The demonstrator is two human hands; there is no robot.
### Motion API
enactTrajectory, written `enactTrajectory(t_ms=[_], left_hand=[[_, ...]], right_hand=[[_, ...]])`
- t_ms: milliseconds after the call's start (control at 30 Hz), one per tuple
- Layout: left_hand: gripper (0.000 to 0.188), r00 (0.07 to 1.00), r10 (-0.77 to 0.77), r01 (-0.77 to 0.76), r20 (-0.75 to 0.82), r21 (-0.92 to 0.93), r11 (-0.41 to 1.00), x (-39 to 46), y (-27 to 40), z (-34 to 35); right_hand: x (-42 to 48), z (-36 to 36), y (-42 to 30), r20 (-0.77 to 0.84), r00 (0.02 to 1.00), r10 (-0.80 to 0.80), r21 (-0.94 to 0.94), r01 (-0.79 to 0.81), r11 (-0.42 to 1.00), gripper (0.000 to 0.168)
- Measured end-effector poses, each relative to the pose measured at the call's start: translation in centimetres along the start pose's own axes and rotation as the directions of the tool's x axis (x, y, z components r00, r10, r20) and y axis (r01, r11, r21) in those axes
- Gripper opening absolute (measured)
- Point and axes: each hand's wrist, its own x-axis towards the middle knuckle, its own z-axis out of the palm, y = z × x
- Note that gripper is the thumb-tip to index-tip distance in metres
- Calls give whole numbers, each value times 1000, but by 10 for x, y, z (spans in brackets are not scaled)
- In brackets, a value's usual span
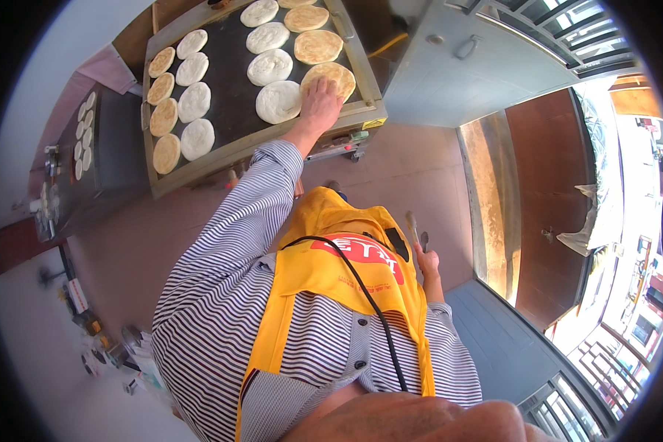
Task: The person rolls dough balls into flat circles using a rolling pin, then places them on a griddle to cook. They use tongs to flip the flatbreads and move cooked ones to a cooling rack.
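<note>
My left hand lies palm down on a browned flatbread at the near right corner of a framed griddle. Its fingers rest on top of the bread, a little apart. Beside it sits a pale flatbread, the nearest in a row of pale ones. To its right, the browned row runs away from me. Another pale row and a smaller browned row lie on the griddle's left side. Low at my right side, my right hand is closed around what looks like a pair of tongs.
A dark surface with several pale dough rounds stands left of the griddle. A grey metal panel with a handle is at the right, near a brown board. Reddish floor shows around me. A black cable crosses my yellow apron.
</note>
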Motion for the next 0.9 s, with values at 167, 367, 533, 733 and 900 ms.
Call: enactTrajectory(t_ms=[167, 367, 533, 733, 900], left_hand=[[49, 998, 60, -59, 19, -45, 997, -1, -4, 3], [52, 983, 183, -176, 27, -170, 970, 7, -23, -9], [57, 986, 142, -131, 85, -120, 984, 18, -7, -24], [52, 984, 177, -176, -22, -286, 942, 31, -29, -22], [34, 930, -292, 363, 223, -682, 635, 43, -66, -73]], right_hand=[[-16, -9, 4, 52, 986, 161, -8, -161, 987, 96], [-9, -20, -10, -21, 993, 118, -26, -119, 993, 89], [4, -69, -80, -259, 960, -105, 41, 119, 992, 71], [-58, -159, -228, -346, 866, -362, 158, 434, 887, 55], [-79, -193, -281, -259, 810, -526, 255, 583, 772, 54]])
